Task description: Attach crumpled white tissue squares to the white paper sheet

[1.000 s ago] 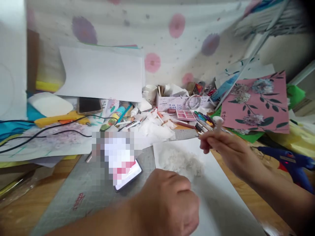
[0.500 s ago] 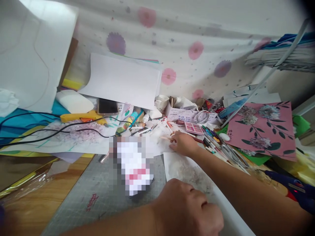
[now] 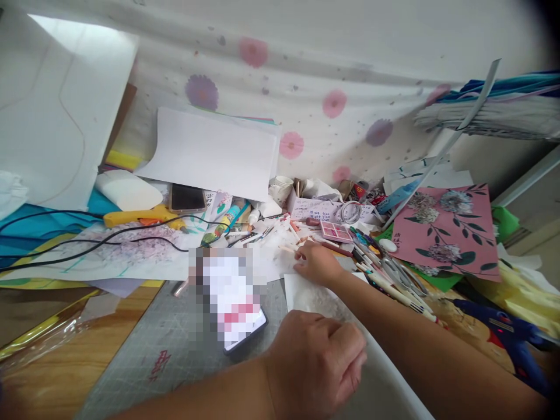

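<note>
My left hand [image 3: 319,356] is closed in a fist low in the middle, over a white sheet of paper [image 3: 385,356]. Its fingertips are curled out of sight, so anything inside them is hidden. Farther off, my right hand [image 3: 317,263] reaches into the clutter at the back, its fingers closed at the end of a thin wooden stick [image 3: 286,249]. Just beyond it lies a pink palette [image 3: 336,231]. Left of my hands, a phone [image 3: 234,303] with a blurred-out screen rests on the grey cutting mat [image 3: 144,344].
A blue glue gun [image 3: 503,326] with a red light lies at the right, near my right forearm. Scissors [image 3: 405,274] and several pens sit beside that arm. Pink flower artwork [image 3: 450,233] leans behind them. Black cables [image 3: 87,256] cross the left, near a yellow tool [image 3: 140,217].
The whole view has shifted slightly, so the scene sits a little lower and farther left. My left fist has turned somewhat and moved left a little. My right hand stays at the stick.
</note>
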A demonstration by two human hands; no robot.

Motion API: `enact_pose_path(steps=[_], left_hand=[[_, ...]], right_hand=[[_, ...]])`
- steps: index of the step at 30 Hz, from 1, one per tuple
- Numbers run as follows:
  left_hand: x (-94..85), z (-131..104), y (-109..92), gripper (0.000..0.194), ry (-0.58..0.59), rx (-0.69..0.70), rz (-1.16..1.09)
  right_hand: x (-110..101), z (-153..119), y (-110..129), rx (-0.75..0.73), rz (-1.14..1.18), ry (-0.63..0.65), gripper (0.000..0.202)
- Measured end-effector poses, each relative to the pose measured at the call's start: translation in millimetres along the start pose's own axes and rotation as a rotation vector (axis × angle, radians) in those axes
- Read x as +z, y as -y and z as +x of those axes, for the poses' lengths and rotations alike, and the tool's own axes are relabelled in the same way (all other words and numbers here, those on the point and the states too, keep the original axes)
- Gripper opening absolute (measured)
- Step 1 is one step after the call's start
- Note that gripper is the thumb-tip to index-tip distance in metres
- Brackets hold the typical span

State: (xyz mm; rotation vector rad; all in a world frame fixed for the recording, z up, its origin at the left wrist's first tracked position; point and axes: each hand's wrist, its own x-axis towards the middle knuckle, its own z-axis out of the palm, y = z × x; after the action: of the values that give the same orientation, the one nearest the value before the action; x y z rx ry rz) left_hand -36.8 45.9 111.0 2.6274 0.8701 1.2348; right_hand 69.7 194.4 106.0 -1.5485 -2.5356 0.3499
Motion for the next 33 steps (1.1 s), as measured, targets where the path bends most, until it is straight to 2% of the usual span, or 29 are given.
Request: enact_pose_path(steps=[3,6,10,12,14,15,18,19,21,25,29,33], left_hand=[[-1.0,0,2,0.008,-0.009,-0.018,-0.011],[-5.5,3,5,0.008,-0.074,-0.108,-0.054],[-15.3,7,11,0.006,-0.214,-0.315,-0.084],[-18.2,8,14,0.019,-0.238,-0.468,-0.161],[-18.1,10,14,0.038,-0.145,-0.58,-0.341],[-17.0,11,13,0.042,-0.066,-0.601,-0.46],[-11.6,15,4,0.022,0.197,-0.619,-0.671],[-9.7,16,0,0.017,0.273,-0.632,-0.674],[-6.2,17,-8,0.017,0.392,-0.664,-0.615],[0.5,15,-14,0.016,0.545,-0.712,-0.475],[4.2,11,-11,0.017,0.627,-0.734,-0.352],[4.0,11,-6,0.016,0.704,-0.672,-0.241]], right_hand=[[-1,4,2,0.04,0.104,-0.017,0.018],[-16,-5,0,0.086,0.268,-0.028,0.018],[-45,-50,-3,0.11,0.585,-0.004,0.015],[-56,-82,-4,0.112,0.754,0.027,0.015],[-60,-115,-4,0.138,0.897,0.062,0.019],[-60,-130,-4,0.162,0.955,0.076,0.02],[-53,-164,-5,0.251,1.065,0.105,0.017],[-49,-173,-6,0.275,1.08,0.117,0.016],[-41,-184,-8,0.3,1.077,0.146,0.013],[-29,-196,-15,0.274,0.978,0.195,0.003],[-24,-199,-27,0.241,0.864,0.232,0.006],[-24,-190,-44,0.25,0.747,0.139,0.009]])
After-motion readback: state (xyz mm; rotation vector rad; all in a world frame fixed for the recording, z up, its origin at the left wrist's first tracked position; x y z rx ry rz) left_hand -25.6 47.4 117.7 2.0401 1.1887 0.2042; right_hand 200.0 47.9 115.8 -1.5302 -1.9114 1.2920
